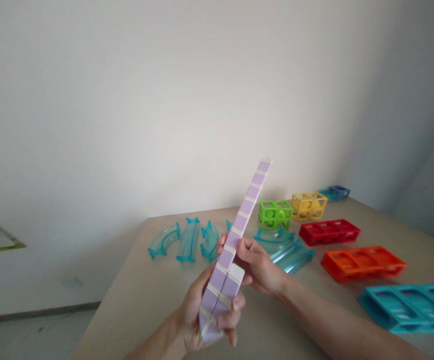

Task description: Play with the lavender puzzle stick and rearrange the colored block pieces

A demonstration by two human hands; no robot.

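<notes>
A long purple and cream snake puzzle point(246, 206) is held up over the table, tilted with its top leaning right. Its lower end is doubled back, so two rows lie side by side, with a white square end face showing. My left hand point(197, 300) is closed around this doubled part from below, fingers wrapped over its right side. Higher up, my right hand point(256, 262) grips the strip near its middle with thumb and fingers. The upper part sticks out free. The palm side of my right hand is partly hidden behind the puzzle.
Clear blue track pieces point(189, 240) lie behind my hands, with more point(294, 256) by my right wrist. Green point(276, 215), yellow point(309, 206), red point(329, 232), orange point(364, 263) and teal point(412, 307) frame blocks line the table's right side. A wall point(186, 110) rises behind the table.
</notes>
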